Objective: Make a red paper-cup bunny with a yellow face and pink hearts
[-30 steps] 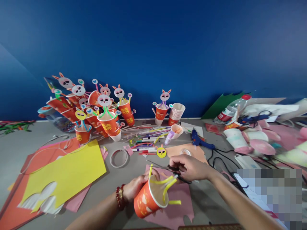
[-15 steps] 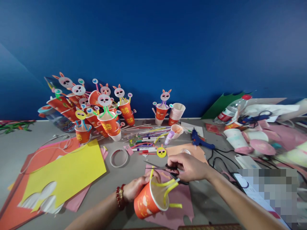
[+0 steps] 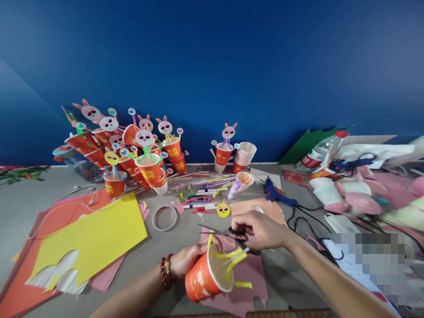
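My left hand (image 3: 188, 260) is closed around a red paper cup (image 3: 202, 279) with gold print, tilted so that its opening faces right and toward me. Several yellow straw strips (image 3: 233, 264) stick out of the cup's inside and side. In my right hand (image 3: 260, 230) is a pair of scissors (image 3: 218, 232) with black handles, fingers wrapped through the loops. The blades stand apart and point left, at the upper end of a short yellow strip (image 3: 210, 239) by the cup's rim. Whether they touch that strip I cannot tell.
Pink paper (image 3: 253, 271) lies under the cup. A yellow bunny-eared face (image 3: 223, 210), a tape roll (image 3: 164, 217) and markers (image 3: 198, 206) lie beyond my hands. Finished cup figures (image 3: 149, 170) crowd the back left. A blue glue gun (image 3: 276, 194) trails its cord at right, near a phone (image 3: 351, 269).
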The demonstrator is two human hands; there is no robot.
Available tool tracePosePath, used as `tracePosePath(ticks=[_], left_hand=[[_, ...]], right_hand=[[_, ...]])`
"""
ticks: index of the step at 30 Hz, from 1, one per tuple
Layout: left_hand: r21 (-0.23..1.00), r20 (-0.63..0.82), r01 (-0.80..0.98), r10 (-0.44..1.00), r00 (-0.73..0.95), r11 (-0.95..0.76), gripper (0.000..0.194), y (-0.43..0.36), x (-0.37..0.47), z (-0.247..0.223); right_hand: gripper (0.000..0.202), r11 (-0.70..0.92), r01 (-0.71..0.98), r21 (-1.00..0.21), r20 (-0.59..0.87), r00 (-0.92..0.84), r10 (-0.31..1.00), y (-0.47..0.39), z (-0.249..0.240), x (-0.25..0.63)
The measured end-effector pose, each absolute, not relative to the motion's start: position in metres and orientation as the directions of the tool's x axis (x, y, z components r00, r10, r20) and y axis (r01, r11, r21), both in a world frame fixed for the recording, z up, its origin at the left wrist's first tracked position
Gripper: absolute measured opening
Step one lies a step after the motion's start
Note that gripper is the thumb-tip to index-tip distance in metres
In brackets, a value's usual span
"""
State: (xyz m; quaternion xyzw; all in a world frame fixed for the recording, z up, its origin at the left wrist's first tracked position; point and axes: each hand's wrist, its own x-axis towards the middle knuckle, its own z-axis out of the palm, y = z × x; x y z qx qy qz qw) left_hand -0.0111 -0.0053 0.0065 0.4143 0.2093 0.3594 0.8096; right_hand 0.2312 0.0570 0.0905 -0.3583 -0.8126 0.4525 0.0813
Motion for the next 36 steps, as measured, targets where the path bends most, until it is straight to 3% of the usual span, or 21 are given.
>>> tracePosePath(ticks=[36], left_hand=[[0.826,-0.046,-0.399,0.751,0.658,0.399,0.028,-0.005,-0.012,0.006]], right_hand=[[0.017,0.349,0.491,-0.798,-0.204,-0.766,0.610,0.061,0.083,0.232]])
